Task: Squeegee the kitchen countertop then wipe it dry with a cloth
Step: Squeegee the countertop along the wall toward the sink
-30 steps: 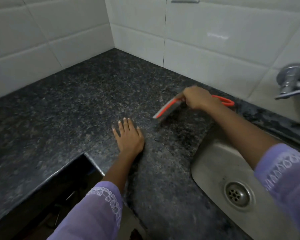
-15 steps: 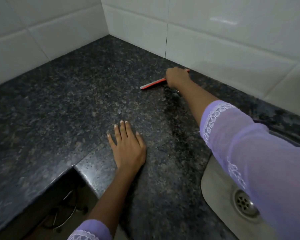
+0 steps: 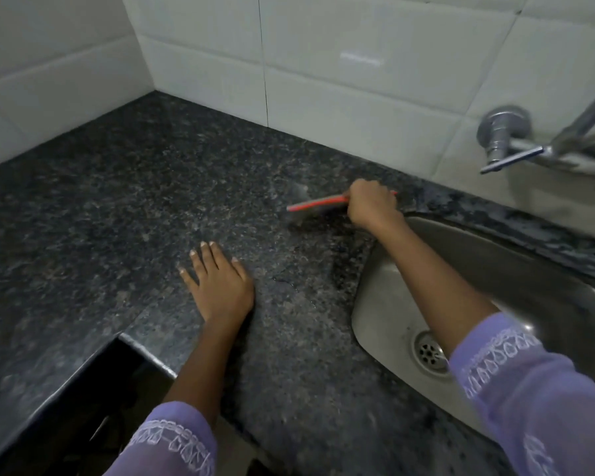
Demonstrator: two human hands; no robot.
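The dark speckled granite countertop [image 3: 117, 207] fills the corner between two tiled walls. My right hand [image 3: 371, 204] is shut on the handle of an orange squeegee [image 3: 315, 204], whose blade rests on the counter just left of the sink's back corner. A wet dark streak lies under and in front of the blade. My left hand [image 3: 219, 283] lies flat on the counter with fingers spread, near the front, holding nothing. No cloth is in view.
A steel sink [image 3: 495, 269] with a round drain [image 3: 430, 352] is set into the counter at the right. A metal tap [image 3: 509, 142] sticks out of the white tiled wall [image 3: 323, 80] above it. A dark cutout [image 3: 83, 407] opens below the counter's front left edge.
My right hand has pulled the squeegee back from near the rear wall toward the sink edge. The view has shifted right, bringing the sink and tap back in. My left hand stays flat.
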